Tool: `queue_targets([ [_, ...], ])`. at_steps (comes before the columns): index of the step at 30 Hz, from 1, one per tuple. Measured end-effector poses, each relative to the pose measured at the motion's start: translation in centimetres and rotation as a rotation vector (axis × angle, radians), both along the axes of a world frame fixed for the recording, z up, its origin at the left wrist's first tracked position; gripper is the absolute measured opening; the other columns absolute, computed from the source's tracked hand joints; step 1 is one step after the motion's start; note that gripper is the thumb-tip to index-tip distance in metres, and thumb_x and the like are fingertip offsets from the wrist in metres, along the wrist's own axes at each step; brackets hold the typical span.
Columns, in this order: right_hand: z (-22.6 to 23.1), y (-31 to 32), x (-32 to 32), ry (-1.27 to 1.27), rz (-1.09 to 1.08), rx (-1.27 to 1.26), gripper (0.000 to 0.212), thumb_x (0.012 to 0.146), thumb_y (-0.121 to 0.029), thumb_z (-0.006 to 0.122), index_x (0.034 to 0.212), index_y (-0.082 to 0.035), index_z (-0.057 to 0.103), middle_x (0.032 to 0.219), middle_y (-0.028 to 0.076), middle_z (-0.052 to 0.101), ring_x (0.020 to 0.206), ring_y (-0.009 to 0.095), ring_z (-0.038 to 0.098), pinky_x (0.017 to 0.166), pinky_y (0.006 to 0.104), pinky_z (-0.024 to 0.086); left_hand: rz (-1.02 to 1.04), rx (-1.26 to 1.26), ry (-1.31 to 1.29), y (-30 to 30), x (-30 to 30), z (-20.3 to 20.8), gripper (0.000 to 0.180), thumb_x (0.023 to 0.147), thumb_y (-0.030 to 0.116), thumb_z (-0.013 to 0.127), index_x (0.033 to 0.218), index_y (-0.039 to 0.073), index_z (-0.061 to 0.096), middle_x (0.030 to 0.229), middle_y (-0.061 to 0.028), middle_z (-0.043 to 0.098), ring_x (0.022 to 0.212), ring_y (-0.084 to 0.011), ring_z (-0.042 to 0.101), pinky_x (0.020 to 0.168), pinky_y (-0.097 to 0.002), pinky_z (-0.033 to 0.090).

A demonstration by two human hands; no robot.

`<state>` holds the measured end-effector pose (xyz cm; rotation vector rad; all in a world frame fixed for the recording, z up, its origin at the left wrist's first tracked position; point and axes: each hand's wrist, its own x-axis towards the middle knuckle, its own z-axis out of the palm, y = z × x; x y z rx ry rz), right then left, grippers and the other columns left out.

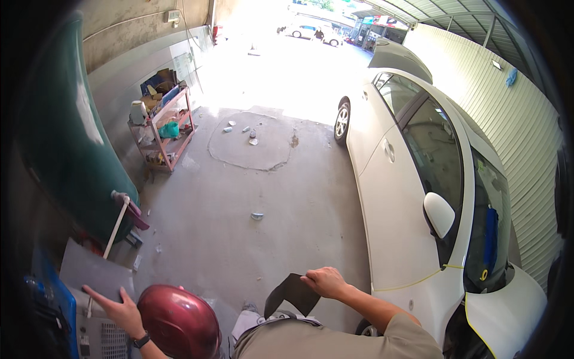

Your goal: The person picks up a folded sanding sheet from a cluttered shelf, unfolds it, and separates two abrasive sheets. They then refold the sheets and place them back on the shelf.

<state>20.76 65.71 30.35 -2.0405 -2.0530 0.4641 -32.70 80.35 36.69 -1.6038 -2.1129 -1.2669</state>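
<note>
My right hand (324, 282) is closed on the corner of a thin, dark grey sheet (293, 294), which hangs bent in front of my body and looks like sandpaper. At the lower left, my left hand (119, 312) is stretched out with its fingers apart and holds nothing visible. It reaches over the edge of a larger, lighter grey sheet (95, 266); whether it touches that sheet I cannot tell. Beside my left wrist is a glossy dark red rounded object (179, 323), its kind unclear. A watch is on that wrist.
A white car (394, 239) with yellow tape along its panels stands at the right. On the left are a dark green curved panel (78, 137) and a pink shelf cart (170, 140) full of supplies. Small scraps (257, 216) lie on the concrete floor.
</note>
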Motion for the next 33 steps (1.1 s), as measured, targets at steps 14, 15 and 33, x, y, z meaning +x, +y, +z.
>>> queue_targets([
  [14,-6.9,24.1,13.3,0.386,-0.367,-0.03,0.025,0.104,-0.032,0.064,0.109,-0.01,0.074,0.085,0.018,0.076,0.082,0.04,0.074,0.074,0.0491,0.059,-1.091,-0.501,-0.125,29.9,32.7,-10.0,0.112,0.079,-0.001,0.079,0.168,0.0,0.011,0.165,-0.0348,0.033,0.145,-0.0528,0.044,0.116,-0.0501,0.046],
  [15,-7.4,26.5,14.9,0.416,-0.365,-0.014,0.025,0.104,-0.032,0.064,0.109,-0.01,0.075,0.084,0.019,0.076,0.083,0.041,0.074,0.074,0.0493,0.059,-1.099,-0.494,-0.08,31.7,34.9,-10.3,0.111,0.08,0.0,0.078,0.168,0.001,0.011,0.165,-0.0341,0.034,0.143,-0.0526,0.047,0.111,-0.0508,0.049],
  [33,-6.1,81.6,31.9,0.383,-0.277,0.025,0.02,0.102,-0.022,0.068,0.105,-0.003,0.074,0.078,0.019,0.074,0.07,0.034,0.074,0.066,0.0416,0.056,-0.937,-0.429,-0.01,85.5,41.6,-9.4,0.1,0.092,0.003,0.071,0.169,0.003,0.007,0.118,-0.0351,0.07,0.1,-0.0542,0.069,0.086,-0.0569,0.057],
])
